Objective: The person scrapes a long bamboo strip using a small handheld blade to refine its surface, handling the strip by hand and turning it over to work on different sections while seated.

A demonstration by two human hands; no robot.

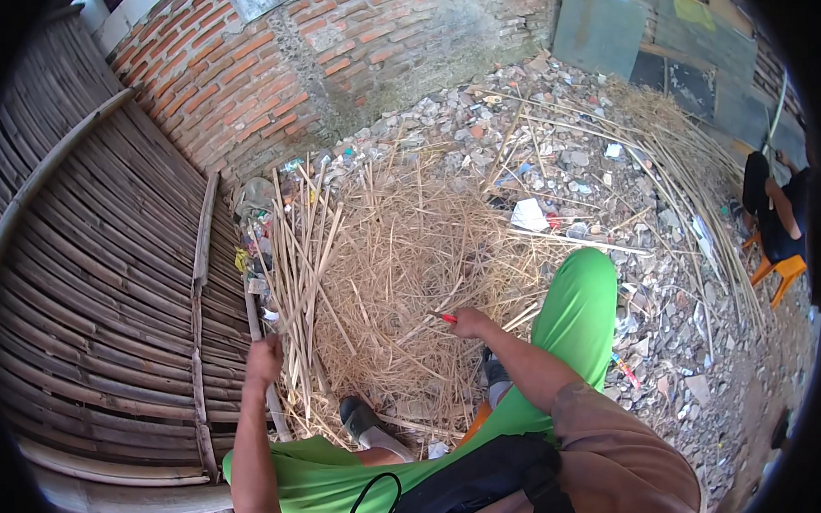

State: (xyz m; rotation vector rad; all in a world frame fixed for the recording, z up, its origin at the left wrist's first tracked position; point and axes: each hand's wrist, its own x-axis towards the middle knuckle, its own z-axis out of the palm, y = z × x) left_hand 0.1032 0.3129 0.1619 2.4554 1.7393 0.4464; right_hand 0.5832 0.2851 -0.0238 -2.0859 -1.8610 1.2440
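From the straw pile [401,257], the right hand [472,323] grips a red handle [448,318] at four o'clock; left hand [264,361], grip unclear, at eight; black bag [482,478], contents hidden, at five.

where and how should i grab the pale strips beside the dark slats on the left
Probably around mid-length, coming from above or the right, over the straw-like pile. The pale strips are long and thin, bunched closely there but splaying toward their far ends, and the dark slats crowd their left side.
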